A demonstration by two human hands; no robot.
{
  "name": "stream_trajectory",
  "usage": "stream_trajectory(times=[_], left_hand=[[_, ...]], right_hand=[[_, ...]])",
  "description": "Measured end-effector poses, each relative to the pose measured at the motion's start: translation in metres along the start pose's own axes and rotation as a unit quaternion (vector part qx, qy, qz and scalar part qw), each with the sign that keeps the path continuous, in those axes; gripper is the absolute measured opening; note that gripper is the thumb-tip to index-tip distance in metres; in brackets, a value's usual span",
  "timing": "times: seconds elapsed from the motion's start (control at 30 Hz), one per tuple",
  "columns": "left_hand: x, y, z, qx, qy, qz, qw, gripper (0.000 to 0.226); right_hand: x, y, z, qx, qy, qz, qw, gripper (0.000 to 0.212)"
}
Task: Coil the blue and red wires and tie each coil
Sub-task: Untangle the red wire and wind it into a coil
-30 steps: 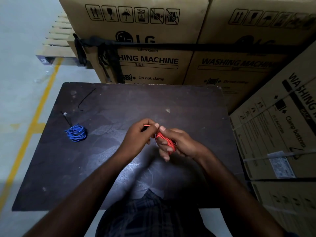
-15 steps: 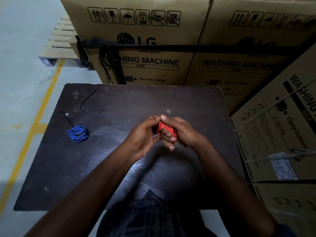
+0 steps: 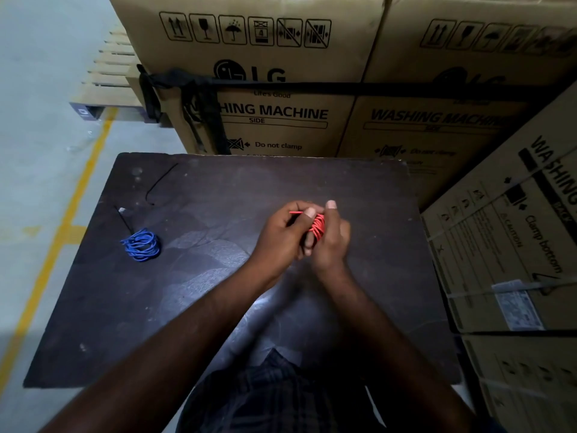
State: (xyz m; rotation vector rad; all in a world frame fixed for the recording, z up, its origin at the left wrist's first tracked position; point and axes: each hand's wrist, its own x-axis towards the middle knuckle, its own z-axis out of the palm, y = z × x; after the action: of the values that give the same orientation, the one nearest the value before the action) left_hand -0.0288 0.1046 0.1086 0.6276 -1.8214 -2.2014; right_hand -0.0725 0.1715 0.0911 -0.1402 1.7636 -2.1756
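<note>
The red wire (image 3: 318, 228) is a small coil wound round the fingers of my right hand (image 3: 331, 242), above the middle of the dark table (image 3: 218, 189). My left hand (image 3: 281, 232) pinches the wire's loose end, which sticks out to the left by the thumb. The blue wire (image 3: 141, 245) lies as a coil on the table's left side, with a black tie (image 3: 125, 218) running from it toward the far left.
A second black tie (image 3: 159, 182) lies near the table's far left corner. Large washing machine cartons (image 3: 274, 76) stand right behind the table and along its right side (image 3: 512, 232). A yellow line (image 3: 62, 223) runs on the floor at left.
Both hands have shifted slightly away from me with the red coil. The left hand went from closed against the coil to pinching the loose end beside it.
</note>
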Motion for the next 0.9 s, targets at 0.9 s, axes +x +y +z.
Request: stream_trajectory(times=[0.9], left_hand=[[-0.001,-0.02,-0.004,0.09,0.095,0.13,0.983,0.022]], right_hand=[[0.048,0.005,-0.001,-0.001,0.284,0.078,0.956,0.046]])
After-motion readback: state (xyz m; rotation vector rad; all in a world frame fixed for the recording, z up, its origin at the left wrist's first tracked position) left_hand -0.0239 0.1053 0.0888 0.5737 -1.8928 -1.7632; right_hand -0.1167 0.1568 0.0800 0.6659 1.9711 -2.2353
